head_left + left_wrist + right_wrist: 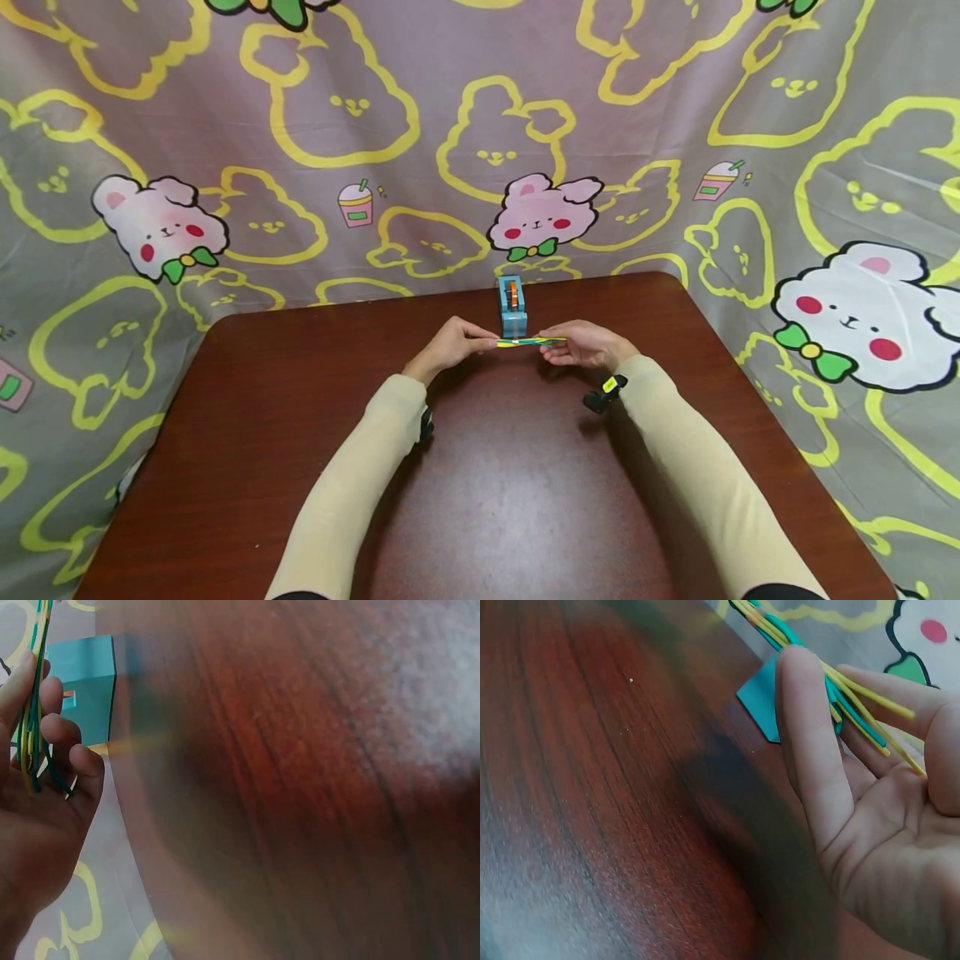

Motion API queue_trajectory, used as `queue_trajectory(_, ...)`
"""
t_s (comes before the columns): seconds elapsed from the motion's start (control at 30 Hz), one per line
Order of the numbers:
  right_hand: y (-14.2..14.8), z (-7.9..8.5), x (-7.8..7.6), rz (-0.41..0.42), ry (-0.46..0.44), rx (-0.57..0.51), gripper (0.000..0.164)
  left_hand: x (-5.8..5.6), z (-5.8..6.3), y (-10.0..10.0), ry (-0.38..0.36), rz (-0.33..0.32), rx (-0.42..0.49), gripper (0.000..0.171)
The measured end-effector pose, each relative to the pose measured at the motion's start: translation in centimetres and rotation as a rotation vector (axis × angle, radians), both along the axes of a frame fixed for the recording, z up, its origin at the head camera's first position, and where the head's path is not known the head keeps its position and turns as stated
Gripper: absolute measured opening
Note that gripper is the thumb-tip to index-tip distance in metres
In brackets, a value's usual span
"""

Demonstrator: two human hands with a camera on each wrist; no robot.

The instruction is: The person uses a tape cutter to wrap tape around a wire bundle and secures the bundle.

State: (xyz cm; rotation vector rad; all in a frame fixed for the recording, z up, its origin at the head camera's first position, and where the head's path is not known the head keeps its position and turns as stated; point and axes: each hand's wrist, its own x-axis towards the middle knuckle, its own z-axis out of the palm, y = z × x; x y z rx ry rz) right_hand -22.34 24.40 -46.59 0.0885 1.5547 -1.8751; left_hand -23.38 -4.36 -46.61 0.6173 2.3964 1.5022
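A thin bundle of yellow and green wires (525,342) stretches level between the two hands, just in front of a blue tape dispenser (513,310). My left hand (455,343) pinches the bundle's left end, and loose wire ends lie along its palm in the left wrist view. At the other end, my right hand (583,345) holds the wires between thumb and fingers; their cut ends (885,742) fan out over the palm in the right wrist view. A pale spot shows mid-bundle by the dispenser's front; whether it is tape, I cannot tell.
The dispenser, with an orange roll core (514,293), stands near the back edge of the brown table (480,500). Behind and beside the table hangs a grey patterned curtain (420,183). Black wrist cameras (600,398) are strapped below the hands.
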Motion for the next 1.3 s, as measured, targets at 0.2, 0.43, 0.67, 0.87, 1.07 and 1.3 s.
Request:
queue_trajectory(0.2, -0.2, 0.6, 0.2, 0.034, 0.119, 0.084, 0.031, 0.0, -0.2, 0.1, 0.008, 0.026, -0.018, 0.015)
queue_trajectory(0.43, -0.3, 1.2, 0.5, 0.099, 0.396, 0.262, 0.028, 0.1, -0.1, 0.2, 0.051, 0.045, -0.074, 0.017)
queue_trajectory(0.67, -0.8, 2.0, 0.7, 0.138, 0.764, 0.541, 0.014, 0.1, -0.2, 0.7, 0.121, 0.072, -0.117, 0.014)
queue_trajectory(0.87, -1.6, 2.5, 0.9, 0.155, 0.966, 0.727, 0.007, 0.3, -0.1, 0.9, 0.203, 0.07, -0.119, 0.013)
queue_trajectory(1.07, -2.2, 3.1, 1.3, 0.202, 1.106, 0.846, 0.009, 0.6, 0.2, 0.7, 0.229, 0.08, -0.133, 0.013)
queue_trajectory(1.3, -2.6, 3.2, 1.6, 0.288, 1.28, 1.013, 0.011, 0.9, 0.3, 0.6, 0.25, 0.103, -0.199, 0.015)
